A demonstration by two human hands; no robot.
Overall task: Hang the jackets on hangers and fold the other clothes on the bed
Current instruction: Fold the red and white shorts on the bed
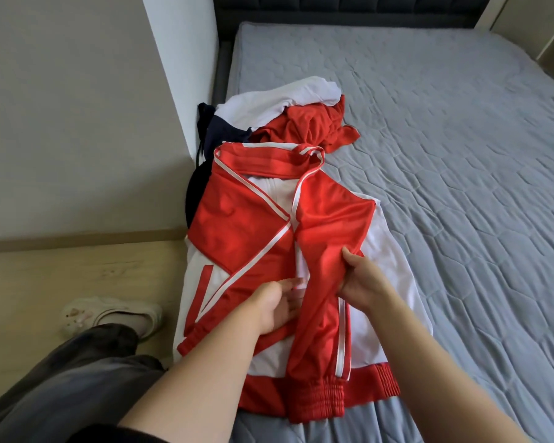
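Jacket point(237, 219) flat on the bed's point(429, 123) near edge; left hand point(275, 306) rests open on its front, likely pinning it, while right hand point(362, 279) grips the sleeve point(327, 225) laid across.

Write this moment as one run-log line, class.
jacket flat on bed | left hand rests on jacket front | right hand grips sleeve | other clothes piled behind jacket

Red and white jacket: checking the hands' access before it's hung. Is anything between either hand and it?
Nothing visible. The right hand grips the red sleeve of the jacket; the left hand touches its front. No hanger is in view.
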